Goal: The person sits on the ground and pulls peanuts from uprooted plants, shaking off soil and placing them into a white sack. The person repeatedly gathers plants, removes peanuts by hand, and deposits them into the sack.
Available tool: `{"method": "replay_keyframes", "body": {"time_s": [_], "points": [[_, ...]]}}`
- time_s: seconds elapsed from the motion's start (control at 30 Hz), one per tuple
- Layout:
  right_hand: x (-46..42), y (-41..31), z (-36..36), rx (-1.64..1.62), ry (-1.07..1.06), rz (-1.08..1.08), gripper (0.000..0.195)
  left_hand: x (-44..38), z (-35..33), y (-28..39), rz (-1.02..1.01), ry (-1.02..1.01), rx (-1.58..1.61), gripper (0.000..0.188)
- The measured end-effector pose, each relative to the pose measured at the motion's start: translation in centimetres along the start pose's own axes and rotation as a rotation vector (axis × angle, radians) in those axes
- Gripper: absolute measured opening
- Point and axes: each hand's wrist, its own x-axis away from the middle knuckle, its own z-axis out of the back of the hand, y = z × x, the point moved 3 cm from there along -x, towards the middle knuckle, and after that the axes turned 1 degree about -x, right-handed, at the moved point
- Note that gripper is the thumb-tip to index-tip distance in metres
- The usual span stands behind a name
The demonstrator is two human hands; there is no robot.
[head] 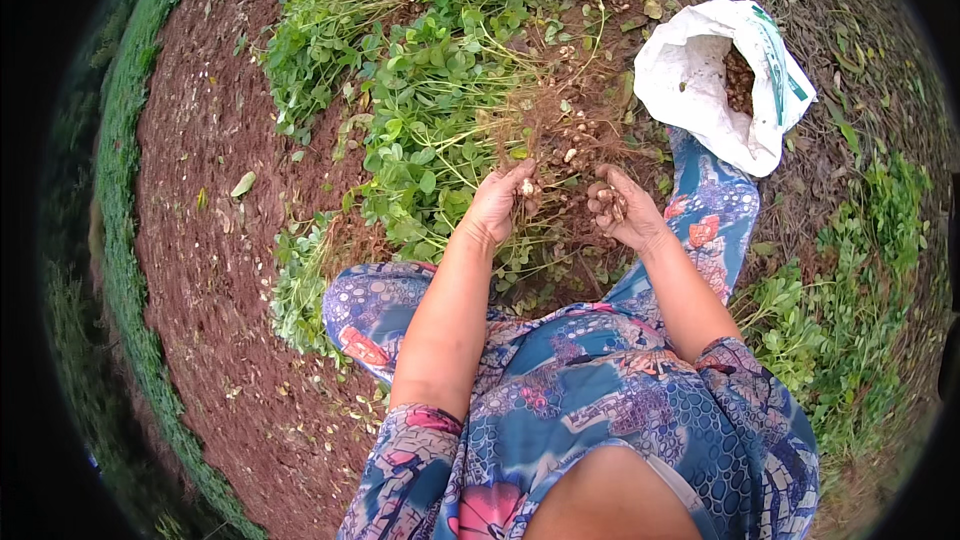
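Note:
Several uprooted peanut plants (431, 101) lie before me, leaves to the left and brown roots (540, 109) to the right. Peanut pods (574, 154) show among the roots. My left hand (502, 199) pinches a pale peanut pod (529, 187) at the lower edge of the plants. Across from it, my right hand (626, 206) is curled around several soil-covered peanut pods (616, 202). A small gap of stems and soil separates the two hands. The stems under my left fingers are partly hidden.
A white woven sack (694, 94) stands open at the upper right beside my leg, with peanuts (739, 79) inside. Reddish soil (225, 240) scattered with leaves stretches left to a green crop row (120, 202). More cut plants (810, 322) lie at the right.

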Motion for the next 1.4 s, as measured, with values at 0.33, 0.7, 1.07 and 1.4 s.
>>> {"method": "replay_keyframes", "body": {"time_s": [0.33,0.7,1.07,1.4], "points": [[-0.8,1.2,-3.3,1.251,0.222,0.418,0.030,-1.2,-2.3,-1.7,-0.095,0.106,-0.423,0.022],[0.4,-3.8,-2.5,0.483,-0.432,-0.295,0.025,-1.5,0.2,-2.0,0.069,0.270,-0.548,0.029],[-3.9,-17.1,3.3,1.931,0.448,0.566,0.032,-1.2,0.7,-1.5,0.143,0.018,0.071,0.023],[-3.3,3.4,-3.8,1.455,0.245,0.514,0.057,-1.0,-1.1,-2.4,0.057,0.138,-0.080,0.024]]}}
